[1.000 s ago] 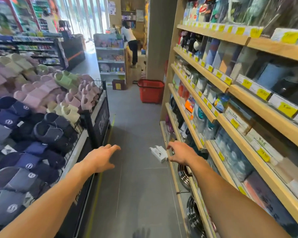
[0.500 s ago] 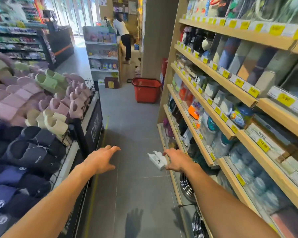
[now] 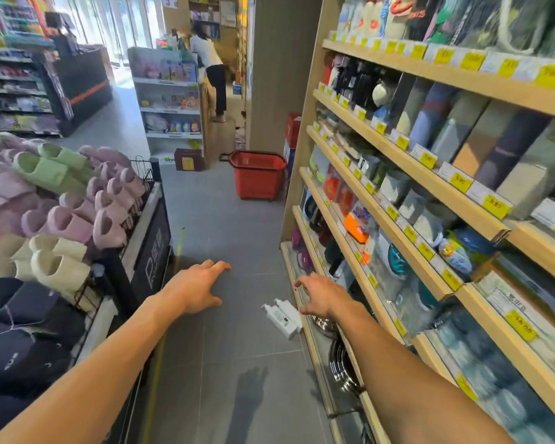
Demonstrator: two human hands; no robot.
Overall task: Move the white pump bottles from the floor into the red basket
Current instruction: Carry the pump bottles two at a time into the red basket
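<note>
1. Pump bottles (image 3: 282,317) lie side by side on floor (image 3: 225,219), just left of shelving unit (image 3: 446,76) base.
2. Basket (image 3: 257,174) stands near the unit's far end.
3. Slipper rack (image 3: 148,238) sits left, across aisle.

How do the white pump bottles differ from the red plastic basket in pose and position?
The white pump bottles lie on their sides; the red plastic basket stands upright. The bottles are near the right hand; the basket is farther down the aisle. Both rest on the grey floor.
</note>
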